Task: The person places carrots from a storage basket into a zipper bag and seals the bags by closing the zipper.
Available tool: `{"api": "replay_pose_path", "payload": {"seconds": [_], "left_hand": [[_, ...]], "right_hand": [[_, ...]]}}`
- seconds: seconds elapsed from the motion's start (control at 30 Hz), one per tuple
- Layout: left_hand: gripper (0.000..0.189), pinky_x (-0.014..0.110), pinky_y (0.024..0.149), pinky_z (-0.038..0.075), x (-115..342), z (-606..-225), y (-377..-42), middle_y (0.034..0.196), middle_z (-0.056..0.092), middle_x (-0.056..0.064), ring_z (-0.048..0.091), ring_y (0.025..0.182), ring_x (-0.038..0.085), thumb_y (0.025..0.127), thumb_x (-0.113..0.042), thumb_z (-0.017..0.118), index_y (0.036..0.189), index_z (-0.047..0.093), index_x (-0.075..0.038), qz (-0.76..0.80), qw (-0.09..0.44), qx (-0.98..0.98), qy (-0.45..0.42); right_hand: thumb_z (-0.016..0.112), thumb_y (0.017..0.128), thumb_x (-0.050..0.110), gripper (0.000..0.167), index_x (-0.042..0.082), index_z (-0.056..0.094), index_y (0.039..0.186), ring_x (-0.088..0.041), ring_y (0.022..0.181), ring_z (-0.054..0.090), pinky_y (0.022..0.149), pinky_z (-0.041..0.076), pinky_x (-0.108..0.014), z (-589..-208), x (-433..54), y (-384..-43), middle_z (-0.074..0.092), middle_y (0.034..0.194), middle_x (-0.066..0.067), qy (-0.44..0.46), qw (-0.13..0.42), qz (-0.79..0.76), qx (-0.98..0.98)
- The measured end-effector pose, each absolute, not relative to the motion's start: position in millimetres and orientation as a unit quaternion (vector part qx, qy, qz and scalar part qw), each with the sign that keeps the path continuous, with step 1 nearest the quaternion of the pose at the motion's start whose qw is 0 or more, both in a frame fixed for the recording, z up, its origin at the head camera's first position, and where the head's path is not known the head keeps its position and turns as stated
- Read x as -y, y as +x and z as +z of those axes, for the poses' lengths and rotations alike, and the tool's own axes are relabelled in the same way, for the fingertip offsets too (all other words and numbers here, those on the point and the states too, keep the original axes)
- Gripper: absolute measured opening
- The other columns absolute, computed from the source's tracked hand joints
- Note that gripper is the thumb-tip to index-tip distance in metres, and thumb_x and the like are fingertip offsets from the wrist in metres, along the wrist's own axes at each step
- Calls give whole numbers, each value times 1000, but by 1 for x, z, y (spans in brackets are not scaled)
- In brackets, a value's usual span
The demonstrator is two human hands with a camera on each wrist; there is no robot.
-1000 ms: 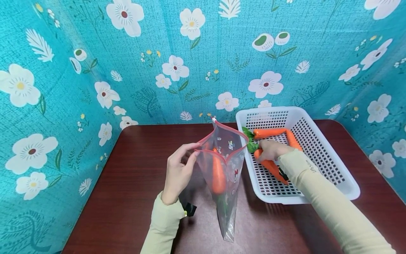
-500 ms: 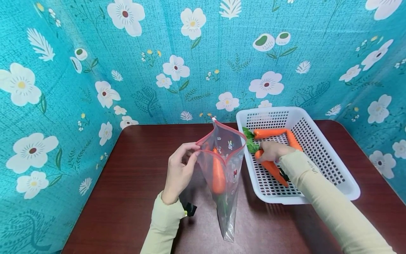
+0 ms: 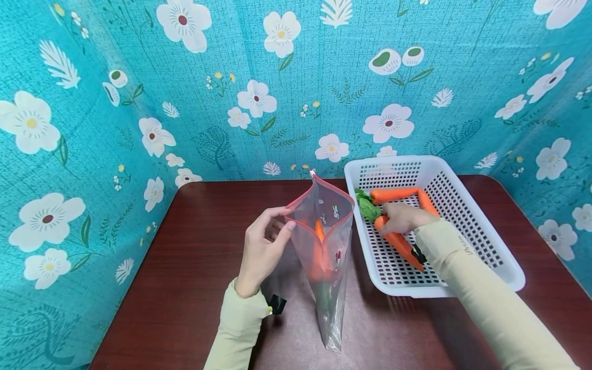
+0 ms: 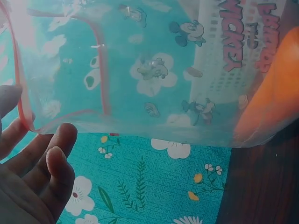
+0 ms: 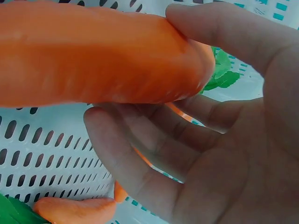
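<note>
My left hand (image 3: pixel 283 228) pinches the red-edged rim of a clear printed zip bag (image 3: pixel 330 267) and holds it upright and open above the table. One carrot (image 3: pixel 318 254) stands inside it. In the left wrist view the bag (image 4: pixel 154 70) fills the frame above my fingers (image 4: pixel 51 168), with that carrot (image 4: pixel 273 98) at the right. My right hand (image 3: pixel 392 220) is inside the white basket (image 3: pixel 467 226), gripping a carrot (image 3: pixel 401 246). In the right wrist view my thumb lies over the carrot (image 5: pixel 93 56) and my fingers (image 5: pixel 140 154) curl beneath it.
Two more carrots (image 3: pixel 393 194) (image 3: pixel 427 203) with green leaves (image 3: pixel 368 206) lie at the basket's far end. The dark wooden table (image 3: pixel 194 267) is backed and flanked by a teal flowered cloth (image 3: pixel 277 103). A second carrot (image 5: pixel 74 210) lies on the basket floor below my right hand.
My right hand has drawn slightly right with the carrot in its grip. The bag's mouth has narrowed a little and the carrot inside has shifted.
</note>
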State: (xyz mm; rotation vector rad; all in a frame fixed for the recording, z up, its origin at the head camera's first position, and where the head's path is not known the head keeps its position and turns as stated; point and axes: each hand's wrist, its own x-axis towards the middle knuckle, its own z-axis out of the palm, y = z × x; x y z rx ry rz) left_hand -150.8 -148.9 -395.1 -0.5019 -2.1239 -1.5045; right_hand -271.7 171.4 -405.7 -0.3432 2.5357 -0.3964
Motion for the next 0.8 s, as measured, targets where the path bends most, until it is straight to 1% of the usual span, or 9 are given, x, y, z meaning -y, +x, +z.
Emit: {"api": "replay_pose_path", "payload": {"seconds": [0.13,0.17,0.23,0.3,0.4,0.47,0.63,0.73,0.8], "left_hand": [[25,25,54,49,148,-395,-151,100,69,4,61,69,11,89,-13,69,113,65,-14,-551,246,777,-180],[24,25,55,49,148,-395,-151,101,69,4,61,69,11,89,-13,70,112,65,-13,-551,247,777,-178],[23,25,55,49,147,-395,-151,101,69,4,60,69,12,88,-13,70,110,66,-13,-553,247,776,-176],[21,25,55,49,146,-394,-150,102,70,5,59,68,13,88,-12,70,109,66,-12,-556,245,775,-173],[20,25,54,49,146,-394,-150,102,70,5,58,65,13,88,-12,70,108,66,-12,-557,243,775,-173],[20,25,54,50,146,-394,-150,103,70,5,56,64,13,88,-13,70,108,66,-12,-553,244,777,-174],[17,25,54,50,147,-395,-152,106,70,4,55,62,12,90,-15,68,107,66,-12,-545,249,780,-177],[17,25,54,51,147,-396,-152,106,70,5,55,62,12,89,-14,69,106,67,-12,-547,248,779,-176],[18,24,54,50,147,-396,-151,106,70,6,55,62,12,88,-12,69,106,67,-11,-549,247,779,-175]], "right_hand": [[67,84,22,51,-3,47,124,-26,92,54,76,45,-36,-405,-172,-272,56,108,-16,-130,256,-145,-947],[67,84,23,54,-3,46,126,-27,94,54,78,46,-38,-404,-172,-272,56,112,-17,-127,250,-145,-949],[68,83,25,56,-3,46,126,-30,95,54,80,47,-41,-403,-173,-271,56,115,-19,-125,242,-144,-951],[68,83,26,57,-3,45,126,-30,95,54,81,47,-42,-402,-174,-271,56,117,-19,-122,234,-149,-953],[66,84,26,50,-3,45,120,-28,89,55,73,47,-37,-398,-175,-271,57,109,-19,-125,224,-166,-952],[64,85,23,48,-3,43,119,-26,85,55,71,45,-34,-395,-176,-271,56,105,-18,-128,213,-185,-951],[64,85,19,47,-4,40,118,-25,81,54,69,45,-32,-390,-177,-271,55,99,-19,-128,181,-232,-947],[64,85,20,45,-4,40,114,-25,79,54,68,46,-31,-388,-179,-270,55,98,-20,-129,167,-243,-947],[64,86,22,46,-4,39,114,-25,80,55,67,47,-31,-388,-180,-270,55,100,-21,-126,162,-248,-947]]}}
